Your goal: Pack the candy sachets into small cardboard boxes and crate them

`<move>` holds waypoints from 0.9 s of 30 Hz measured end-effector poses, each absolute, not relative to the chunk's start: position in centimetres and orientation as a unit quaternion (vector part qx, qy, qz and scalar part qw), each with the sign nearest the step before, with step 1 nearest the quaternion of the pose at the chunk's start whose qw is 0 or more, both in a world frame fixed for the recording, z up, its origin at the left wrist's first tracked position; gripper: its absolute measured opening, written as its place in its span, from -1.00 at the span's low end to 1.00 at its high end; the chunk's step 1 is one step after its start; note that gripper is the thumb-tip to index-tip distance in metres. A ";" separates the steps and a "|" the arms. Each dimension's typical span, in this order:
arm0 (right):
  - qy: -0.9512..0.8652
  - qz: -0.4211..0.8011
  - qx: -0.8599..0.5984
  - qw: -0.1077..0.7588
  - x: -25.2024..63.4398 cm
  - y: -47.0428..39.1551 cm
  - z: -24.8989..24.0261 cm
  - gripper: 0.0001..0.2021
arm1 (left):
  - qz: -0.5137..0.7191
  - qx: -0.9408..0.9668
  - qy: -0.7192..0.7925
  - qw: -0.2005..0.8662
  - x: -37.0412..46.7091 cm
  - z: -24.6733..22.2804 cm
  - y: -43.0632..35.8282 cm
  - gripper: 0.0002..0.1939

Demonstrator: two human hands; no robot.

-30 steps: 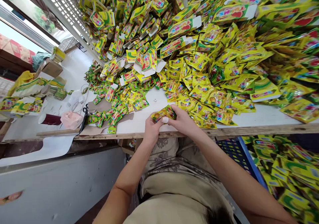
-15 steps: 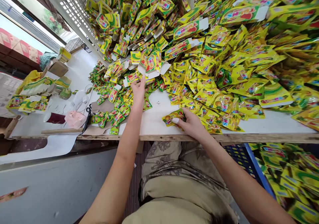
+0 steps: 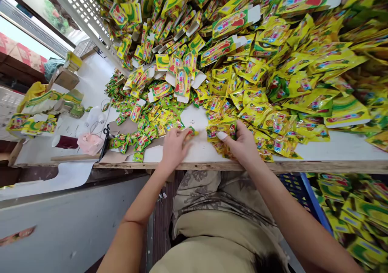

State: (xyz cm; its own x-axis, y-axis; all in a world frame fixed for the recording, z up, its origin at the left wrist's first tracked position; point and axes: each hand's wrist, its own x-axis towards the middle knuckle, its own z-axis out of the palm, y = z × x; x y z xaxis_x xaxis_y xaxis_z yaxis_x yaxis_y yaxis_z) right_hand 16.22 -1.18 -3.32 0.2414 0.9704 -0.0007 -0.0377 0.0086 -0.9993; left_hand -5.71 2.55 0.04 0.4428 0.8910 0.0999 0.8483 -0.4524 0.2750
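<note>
My right hand (image 3: 244, 143) is closed on yellow sachets (image 3: 216, 130), its thumb pressed over their front; I cannot tell how many. They are held just above the table's front part, at the left edge of a heap of yellow sachets (image 3: 279, 121). To the left, my left hand (image 3: 176, 147) is pinched on a small green sachet (image 3: 192, 131), mostly hidden by the fingers. A gap of bare tabletop (image 3: 200, 143) lies between the hands. Behind the left hand are loose small green sachets (image 3: 142, 139) and an opened yellow carton (image 3: 182, 83).
A large heap of yellow cartons (image 3: 178, 22) fills the back, beside a white perforated crate (image 3: 81, 6). Scissors (image 3: 105, 141), a dark red roll (image 3: 67, 142) and a pink bag (image 3: 90, 143) lie left. Below the table at right stands a blue crate (image 3: 315, 204) of cartons.
My left hand has come back from the cartons toward the table's front edge and now pinches a small green sachet. My right hand has shifted slightly right and up with its yellow sachets.
</note>
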 end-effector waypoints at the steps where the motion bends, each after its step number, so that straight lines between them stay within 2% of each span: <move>1: -0.417 0.445 -0.546 0.575 16.2 -1.2 -3.3 -0.68 | 0.102 0.853 0.501 0.106 -5.7 -0.3 2.2 -0.49; 3: -0.410 0.441 -0.549 0.580 16.2 -1.3 -3.2 -0.70 | 0.112 0.850 0.500 0.121 -5.7 -0.9 2.3 -0.38; 5: -0.412 0.430 -0.559 0.577 16.3 -1.6 -3.1 -0.72 | 0.115 0.835 0.525 0.117 -5.6 -1.1 2.9 -0.36; 10: -0.434 0.380 -0.600 0.555 16.4 -1.9 -2.5 -0.75 | 0.052 0.832 0.548 0.073 -4.6 -0.4 3.7 -0.45; 14: -0.483 0.328 -0.623 0.521 16.6 -1.6 -1.7 -0.76 | 0.122 0.842 0.517 0.092 -3.7 -0.2 2.1 -0.52; 17: -0.575 0.283 -0.641 0.423 16.8 -1.2 -0.6 -0.78 | 0.159 0.837 0.508 0.124 -3.5 -0.4 1.1 -0.52; 20: -0.692 0.220 -0.625 0.286 16.9 -0.5 0.6 -0.80 | 0.145 0.855 0.483 0.116 -3.4 -0.3 0.7 -0.53; 22: -0.752 0.175 -0.594 0.225 16.9 0.1 1.5 -0.80 | 0.125 0.869 0.463 0.123 -3.3 -0.1 0.7 -0.52; 24: -0.788 0.152 -0.562 0.198 17.0 0.9 2.2 -0.79 | 0.114 0.872 0.453 0.146 -3.2 0.0 0.7 -0.49; 27: -0.806 0.171 -0.524 0.218 17.2 1.8 2.5 -0.78 | 0.121 0.864 0.450 0.191 -3.1 0.0 0.7 -0.44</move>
State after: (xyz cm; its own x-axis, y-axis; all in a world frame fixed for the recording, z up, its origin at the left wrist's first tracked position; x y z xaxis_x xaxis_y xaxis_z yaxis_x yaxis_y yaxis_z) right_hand 17.19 1.75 2.48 -0.3563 0.9184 0.1723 0.7694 0.3930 -0.5035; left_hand -3.06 0.67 -0.01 0.5652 0.8241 0.0378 0.7313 -0.5218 0.4392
